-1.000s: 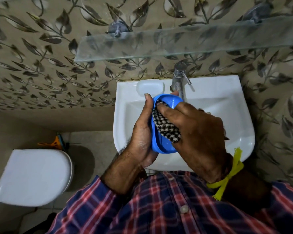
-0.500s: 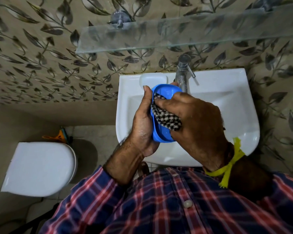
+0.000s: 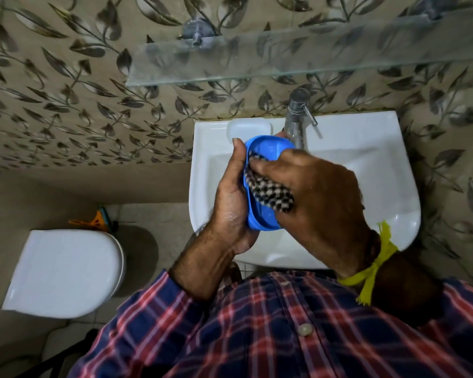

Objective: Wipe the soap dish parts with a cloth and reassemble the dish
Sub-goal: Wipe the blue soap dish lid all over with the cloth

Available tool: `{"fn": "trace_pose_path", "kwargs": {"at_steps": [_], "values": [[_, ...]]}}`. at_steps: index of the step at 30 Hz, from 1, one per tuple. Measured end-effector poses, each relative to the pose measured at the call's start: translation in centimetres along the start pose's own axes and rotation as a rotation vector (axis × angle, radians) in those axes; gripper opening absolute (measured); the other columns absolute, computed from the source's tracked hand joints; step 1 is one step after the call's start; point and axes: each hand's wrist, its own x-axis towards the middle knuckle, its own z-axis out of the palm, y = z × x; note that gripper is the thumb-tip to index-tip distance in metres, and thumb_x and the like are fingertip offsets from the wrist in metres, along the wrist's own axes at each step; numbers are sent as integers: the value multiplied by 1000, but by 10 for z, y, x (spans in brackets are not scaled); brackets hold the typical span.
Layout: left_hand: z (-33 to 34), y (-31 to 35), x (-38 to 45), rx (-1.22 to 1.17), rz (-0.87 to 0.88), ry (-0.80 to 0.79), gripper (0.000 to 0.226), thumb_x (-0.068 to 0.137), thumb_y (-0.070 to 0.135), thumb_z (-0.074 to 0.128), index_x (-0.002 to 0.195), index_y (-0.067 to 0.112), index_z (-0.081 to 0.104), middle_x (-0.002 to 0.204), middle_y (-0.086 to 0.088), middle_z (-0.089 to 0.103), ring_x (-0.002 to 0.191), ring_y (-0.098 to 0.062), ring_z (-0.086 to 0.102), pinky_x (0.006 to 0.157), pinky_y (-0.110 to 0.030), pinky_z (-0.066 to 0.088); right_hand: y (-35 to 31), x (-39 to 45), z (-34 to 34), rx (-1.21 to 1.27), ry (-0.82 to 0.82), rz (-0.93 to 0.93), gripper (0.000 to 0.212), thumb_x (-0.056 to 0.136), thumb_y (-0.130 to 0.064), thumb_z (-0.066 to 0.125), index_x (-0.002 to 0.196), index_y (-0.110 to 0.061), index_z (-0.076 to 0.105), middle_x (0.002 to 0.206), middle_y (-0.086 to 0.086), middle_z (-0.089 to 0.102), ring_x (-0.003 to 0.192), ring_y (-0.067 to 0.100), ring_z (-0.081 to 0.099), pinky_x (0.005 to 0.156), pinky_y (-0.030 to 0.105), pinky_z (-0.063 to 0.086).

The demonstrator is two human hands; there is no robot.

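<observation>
Left hand (image 3: 231, 203): grip closed around the outer wall of the blue soap dish shell (image 3: 260, 214), thumb up along the near rim, fingers hidden behind the shell. The shell is held on edge, its hollow facing right toward the other hand, above the white washbasin (image 3: 388, 181) and not touching it.

Right hand (image 3: 317, 195): grip closed on a black-and-white checked cloth (image 3: 268, 190), fingertips pressing the bunched cloth into the hollow of the shell. The cloth sits in the middle of the cavity; the upper curve and the lower end of the blue interior show bare on either side of it. A yellow thread band (image 3: 372, 271) is tied at the right wrist.

Surroundings: a steel tap (image 3: 295, 118) stands at the basin's back edge, just beyond the top of the shell. A pale rectangular soap recess (image 3: 249, 128) lies on the basin ledge left of the tap. A glass shelf (image 3: 284, 61) is fixed to the leaf-patterned wall above. A white toilet lid (image 3: 63, 271) lies well to the left. The person wears a plaid shirt (image 3: 257, 336).
</observation>
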Motion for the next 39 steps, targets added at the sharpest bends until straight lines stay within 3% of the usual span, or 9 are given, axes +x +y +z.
{"fn": "trace_pose_path", "kwargs": {"at_steps": [3, 6, 10, 13, 18, 22, 29, 33, 39], "values": [[-1, 1, -2, 22, -14, -14, 71, 97, 71, 33, 134, 19, 65, 116, -7, 73, 108, -25, 69, 94, -41, 55, 1, -9, -3, -59, -17, -6, 43, 78, -20, 78, 121, -24, 70, 105, 4, 73, 79, 34, 72, 65, 43, 60], [1, -2, -3, 9, -22, 12, 71, 97, 71, 33, 135, 19, 65, 120, -8, 72, 113, -27, 67, 97, -42, 55, 2, -4, -1, -17, 13, 19, 41, 82, -20, 70, 123, -25, 69, 108, 3, 73, 88, 32, 72, 70, 41, 60], [-1, 1, -5, 24, -31, -22, 74, 98, 72, 30, 143, 19, 56, 117, -7, 72, 108, -26, 68, 95, -42, 55, 2, -13, -2, -83, -50, -47, 49, 72, -18, 82, 119, -25, 71, 100, 4, 73, 75, 34, 71, 63, 39, 58], [0, -2, -5, 27, -33, -6, 74, 98, 71, 30, 142, 18, 58, 123, -8, 71, 114, -27, 66, 94, -43, 56, 4, -9, -4, -76, -10, 27, 46, 78, -20, 78, 122, -29, 69, 109, 2, 73, 87, 33, 72, 71, 42, 60], [-5, 4, -3, 26, -31, -42, 76, 97, 73, 28, 145, 20, 55, 117, -12, 67, 107, -26, 66, 102, -45, 49, -2, -17, -4, -147, -97, -78, 55, 61, -16, 86, 114, -29, 73, 89, 0, 71, 64, 30, 68, 55, 34, 55], [-6, 5, 0, 31, -31, -19, 77, 97, 74, 27, 143, 19, 56, 116, -10, 70, 105, -24, 68, 98, -43, 53, 0, -12, -5, -122, -99, -17, 50, 72, -18, 78, 119, -32, 70, 94, 0, 71, 73, 30, 69, 60, 33, 53], [-10, 5, 1, 33, -50, -9, 75, 94, 77, 31, 130, 23, 68, 113, -12, 70, 101, -24, 69, 98, -44, 51, 5, -13, -5, -113, -101, -48, 48, 71, -14, 80, 114, -31, 73, 89, 1, 69, 65, 30, 67, 53, 33, 49], [-11, 12, 3, 47, -27, -25, 77, 96, 75, 28, 137, 21, 63, 112, -17, 67, 94, -25, 67, 93, -39, 54, 2, -18, -2, -118, -211, -169, 53, 66, -15, 86, 114, -32, 73, 92, -1, 69, 65, 28, 67, 51, 33, 50], [-8, 14, 5, 79, -26, 6, 78, 94, 76, 29, 130, 20, 68, 113, -19, 64, 94, -27, 64, 93, -41, 51, 7, -14, -7, -98, -196, -144, 32, 77, -23, 74, 107, -34, 75, 88, -1, 67, 67, 25, 67, 53, 27, 40]]}}
